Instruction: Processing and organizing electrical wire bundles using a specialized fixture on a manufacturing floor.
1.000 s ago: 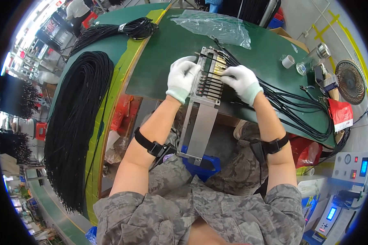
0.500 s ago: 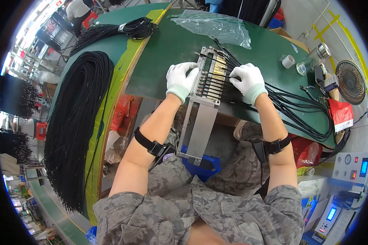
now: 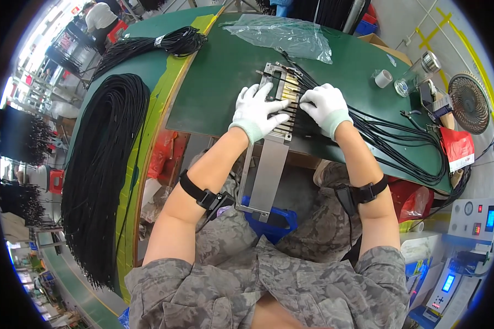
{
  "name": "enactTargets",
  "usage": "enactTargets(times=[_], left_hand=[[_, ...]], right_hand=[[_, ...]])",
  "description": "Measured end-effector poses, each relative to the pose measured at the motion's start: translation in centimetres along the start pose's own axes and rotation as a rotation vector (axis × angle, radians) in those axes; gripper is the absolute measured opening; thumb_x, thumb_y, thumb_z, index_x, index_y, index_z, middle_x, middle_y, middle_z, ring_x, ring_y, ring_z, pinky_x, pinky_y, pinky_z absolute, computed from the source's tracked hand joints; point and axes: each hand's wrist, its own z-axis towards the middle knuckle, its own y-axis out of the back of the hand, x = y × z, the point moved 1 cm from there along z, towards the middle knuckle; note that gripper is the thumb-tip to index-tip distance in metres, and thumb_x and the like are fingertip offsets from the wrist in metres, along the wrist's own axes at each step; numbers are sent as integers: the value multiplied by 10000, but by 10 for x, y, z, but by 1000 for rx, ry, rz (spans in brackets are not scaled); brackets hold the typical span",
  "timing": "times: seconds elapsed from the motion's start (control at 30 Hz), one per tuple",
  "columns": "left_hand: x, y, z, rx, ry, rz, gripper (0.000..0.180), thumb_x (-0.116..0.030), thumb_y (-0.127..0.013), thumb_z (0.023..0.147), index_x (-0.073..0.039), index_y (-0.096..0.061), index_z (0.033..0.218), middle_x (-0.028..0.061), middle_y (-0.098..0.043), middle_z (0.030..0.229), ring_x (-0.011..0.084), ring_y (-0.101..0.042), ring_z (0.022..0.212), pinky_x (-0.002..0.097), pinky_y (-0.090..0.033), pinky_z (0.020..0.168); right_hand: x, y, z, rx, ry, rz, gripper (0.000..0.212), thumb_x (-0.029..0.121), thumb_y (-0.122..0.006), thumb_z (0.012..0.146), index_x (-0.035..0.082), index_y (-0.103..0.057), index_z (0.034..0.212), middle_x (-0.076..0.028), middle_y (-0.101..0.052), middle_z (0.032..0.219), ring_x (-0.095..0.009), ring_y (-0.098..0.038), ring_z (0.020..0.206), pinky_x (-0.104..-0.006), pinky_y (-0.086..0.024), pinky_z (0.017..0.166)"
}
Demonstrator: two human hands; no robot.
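Note:
A metal clamping fixture [image 3: 270,178] with a row of brass-coloured slots [image 3: 290,90] stands at the table's near edge, its lower end hanging out over my lap. Several thin black cables lie across the slots. White-gloved, my left hand [image 3: 255,112] rests over the fixture's left side with fingers spread, index finger and thumb reaching across the slots. It hides part of the cable row. At the fixture's right edge, my right hand [image 3: 326,107], also gloved, pinches a black cable between thumb and fingers. The bundle of black cables [image 3: 389,140] trails rightward from there.
A long bundle of black cables [image 3: 101,164] hangs over the left table beside yellow tape [image 3: 159,104]. Clear plastic bag [image 3: 282,35] lies at the back. To the right are a white roll [image 3: 383,79], glass bottle [image 3: 417,74], pliers [image 3: 411,118] and fan [image 3: 469,103].
My left hand has moved right from the fixture's left edge onto the slots, its fingers spreading. My right hand has shifted slightly left, closer to the fixture.

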Motion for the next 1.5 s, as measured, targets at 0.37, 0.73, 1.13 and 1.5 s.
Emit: enactTargets(times=[0.37,0.73,1.13,1.5], left_hand=[[-2,1,5,54,45,-41,268,-389,-654,794,-312,-710,1044,47,-598,1031,314,-490,1068,426,-375,964],[-8,16,-5,-101,198,-330,164,-276,-685,792,-135,-707,873,86,-615,997,304,-508,1039,400,-407,901],[-6,15,-9,-146,159,-560,133,-189,-677,814,-57,-677,817,125,-608,1075,258,-499,1082,360,-400,903],[8,13,-6,-268,105,-573,161,-222,-680,800,-75,-676,733,74,-633,913,256,-549,956,377,-419,839]], right_hand=[[-22,-8,9,47,-123,-62,125,261,-680,774,157,-693,842,-61,-637,790,-281,-575,855,-382,-460,788],[-6,8,-1,84,84,335,134,208,-702,756,109,-680,843,-83,-663,830,-281,-580,838,-370,-466,769],[29,19,1,174,-23,510,158,256,-699,768,123,-677,849,-91,-670,782,-316,-617,769,-405,-477,692],[19,4,0,155,-120,757,172,212,-716,752,96,-680,874,-90,-681,840,-312,-622,786,-386,-492,705]])
